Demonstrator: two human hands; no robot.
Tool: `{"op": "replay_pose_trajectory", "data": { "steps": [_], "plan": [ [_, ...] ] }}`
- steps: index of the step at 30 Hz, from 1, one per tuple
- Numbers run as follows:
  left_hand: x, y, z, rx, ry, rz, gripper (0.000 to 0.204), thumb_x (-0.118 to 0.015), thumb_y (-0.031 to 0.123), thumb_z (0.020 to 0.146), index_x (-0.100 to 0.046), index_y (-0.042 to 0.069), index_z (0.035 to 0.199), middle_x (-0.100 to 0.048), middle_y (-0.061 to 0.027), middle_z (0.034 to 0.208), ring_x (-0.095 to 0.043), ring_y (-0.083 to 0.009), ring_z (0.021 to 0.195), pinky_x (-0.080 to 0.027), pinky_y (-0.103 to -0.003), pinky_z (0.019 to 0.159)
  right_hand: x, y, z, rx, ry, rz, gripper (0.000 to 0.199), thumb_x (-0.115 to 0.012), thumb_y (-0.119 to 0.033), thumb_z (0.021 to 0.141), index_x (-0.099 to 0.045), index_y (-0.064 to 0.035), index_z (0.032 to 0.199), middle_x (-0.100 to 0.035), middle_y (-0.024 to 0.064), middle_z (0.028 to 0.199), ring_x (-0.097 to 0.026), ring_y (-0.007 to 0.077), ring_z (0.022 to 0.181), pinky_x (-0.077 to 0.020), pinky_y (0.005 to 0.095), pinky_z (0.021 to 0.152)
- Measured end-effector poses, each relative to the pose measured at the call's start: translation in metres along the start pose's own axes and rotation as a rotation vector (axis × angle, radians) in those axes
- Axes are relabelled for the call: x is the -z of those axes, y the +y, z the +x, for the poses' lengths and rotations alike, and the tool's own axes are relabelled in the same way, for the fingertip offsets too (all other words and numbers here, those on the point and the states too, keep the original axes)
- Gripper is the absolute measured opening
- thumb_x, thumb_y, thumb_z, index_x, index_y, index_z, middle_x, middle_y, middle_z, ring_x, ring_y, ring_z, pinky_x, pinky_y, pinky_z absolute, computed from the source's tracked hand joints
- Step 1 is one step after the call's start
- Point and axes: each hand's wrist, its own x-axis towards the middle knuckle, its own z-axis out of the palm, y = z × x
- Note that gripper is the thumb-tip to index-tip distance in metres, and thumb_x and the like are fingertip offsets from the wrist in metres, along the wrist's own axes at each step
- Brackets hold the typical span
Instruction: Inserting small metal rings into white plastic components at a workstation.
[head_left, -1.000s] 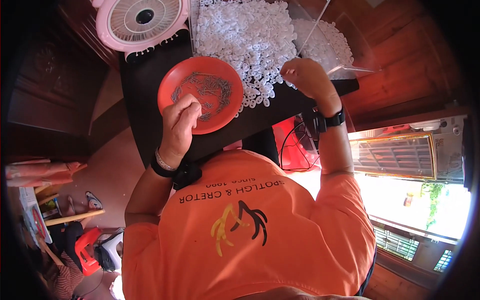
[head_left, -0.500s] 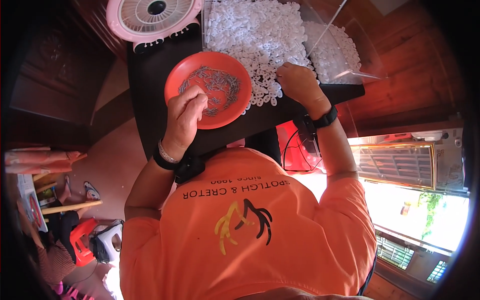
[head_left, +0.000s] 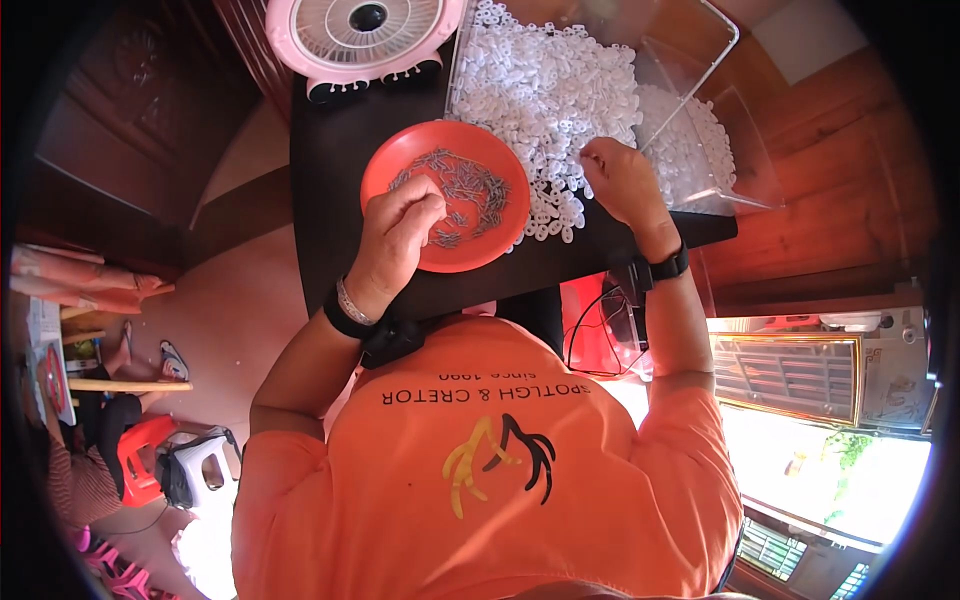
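My left hand (head_left: 400,232) hovers over the near left part of a round orange-red plate (head_left: 482,258). Its fingers are curled into a pinch, and whatever they grip is hidden. Small grey metal pins or screws (head_left: 482,188) lie scattered on the plate. To the right, my right hand (head_left: 630,188) is at the near right side of a big heap of small white oval plastic pieces with holes (head_left: 540,90). Its fingers are bent together at the tips; anything between them is too small to make out.
A pink fan (head_left: 366,45) stands on the dark table (head_left: 335,200) behind the plate. Clear plastic sheets (head_left: 735,60) border the white pieces at the right. A black cable (head_left: 585,335) hangs below the table edge. Far left are another person's legs and stools (head_left: 145,455).
The whole view has shifted, so the table sits lower and further right in it. Both hands keep nearly the same places over the plate and by the heap.
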Motion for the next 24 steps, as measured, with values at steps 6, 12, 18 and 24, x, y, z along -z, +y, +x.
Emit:
{"op": "replay_pose_trajectory", "data": {
  "steps": [6,12,18,24],
  "plan": [
    [-0.003,0.002,0.001,0.022,-0.028,0.115,0.025,-0.044,0.022,0.092,-0.056,0.001,0.089,-0.042,0.0017,0.061,-0.039,-0.0055,0.055,-0.032,-0.021,0.053,0.019,-0.082,0.012,0.027,-0.176,0.534,0.014,-0.059,-0.012,0.084,-0.063,-0.0002,0.092,-0.063,0.0108,0.078,-0.06,0.0193,0.068,-0.0467,0.0298,0.062],
    [-0.009,-0.006,-0.001,-0.151,-0.01,0.088,0.022,-0.046,0.021,0.094,-0.052,0.0,0.091,-0.04,-0.0045,0.062,-0.038,-0.0106,0.056,-0.032,-0.027,0.052,0.01,-0.131,0.011,0.16,-0.144,0.659,0.012,-0.062,-0.011,0.081,-0.062,-0.0021,0.089,-0.06,0.0145,0.079,-0.06,0.0314,0.067,-0.0476,0.036,0.061],
    [-0.005,-0.003,0.001,-0.037,-0.005,-0.074,0.023,-0.047,0.021,0.093,-0.053,0.002,0.081,-0.044,-0.0011,0.061,-0.041,-0.0084,0.054,-0.035,-0.025,0.051,0.008,-0.14,0.008,0.292,-0.054,0.521,0.009,-0.061,-0.006,0.078,-0.059,-0.0034,0.086,-0.057,0.0123,0.074,-0.058,0.0326,0.064,-0.0465,0.038,0.055],
    [0.005,0.005,0.006,0.075,-0.127,-0.436,0.021,-0.047,0.02,0.09,-0.054,0.002,0.08,-0.043,0.0007,0.063,-0.04,-0.008,0.052,-0.035,-0.023,0.049,0.015,-0.145,0.017,0.316,-0.131,0.57,0.013,-0.065,-0.009,0.078,-0.061,-0.0038,0.09,-0.06,0.0116,0.078,-0.061,0.0276,0.065,-0.0485,0.0342,0.056]
  ]
}}
